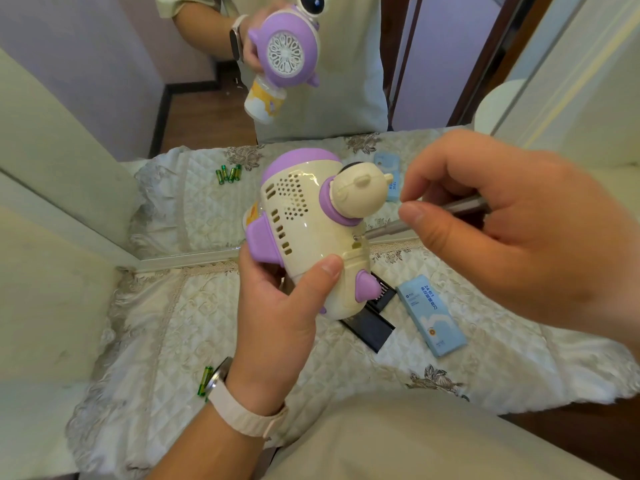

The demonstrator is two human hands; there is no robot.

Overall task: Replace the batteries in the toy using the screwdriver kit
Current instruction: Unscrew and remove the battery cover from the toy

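Above the cloth-covered bench (156, 323), a cream and purple toy (304, 230) is held in the air by the left hand (277, 313), whose thumb lies across the lower body while the fingers curl round the far side. The toy is tilted, its round head pointing up and to the right. The right hand (502, 230) pinches a grey screwdriver (388, 231) between thumb and curled fingers, and the tip sits at a small screw on the cream shell just below the purple collar. On the bench beneath the toy lies a black tray (369, 327), partly hidden by it, with a blue box (431, 315) just to its right. Green batteries (205, 379) lie near left, half hidden behind the watch (221, 374) on the left wrist. A mirror (104, 98) stands along the far edge of the bench.
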